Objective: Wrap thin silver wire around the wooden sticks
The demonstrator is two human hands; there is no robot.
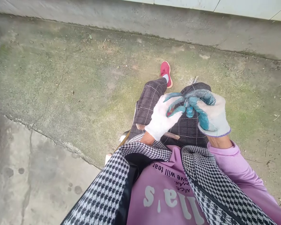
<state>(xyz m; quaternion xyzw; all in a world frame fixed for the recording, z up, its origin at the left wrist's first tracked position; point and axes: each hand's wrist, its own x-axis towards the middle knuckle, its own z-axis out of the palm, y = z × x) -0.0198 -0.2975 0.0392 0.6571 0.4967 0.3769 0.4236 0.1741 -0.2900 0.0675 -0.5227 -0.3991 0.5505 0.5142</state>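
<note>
Your white-and-teal gloves [158,115]: matt knit cloth, rubbery-looking coating on the fingers [179,109]
Your dark checked trousers [152,93]: matt woven cloth
Your black-and-white houndstooth garment [103,184]: matt cloth
Your lilac printed top [154,181]: soft, smooth cloth
Brown narrow strip [172,135] by your lap: wood-like, matt
Greenish ground [84,78] before you: rough, matt, concrete-like
White wall panels [248,7] ahead of you: smooth

White tiles [248,5] are lining the upper right, mossy ground [61,72] is spreading centre-left, and pale paving [51,168] is filling the lower left!
</note>
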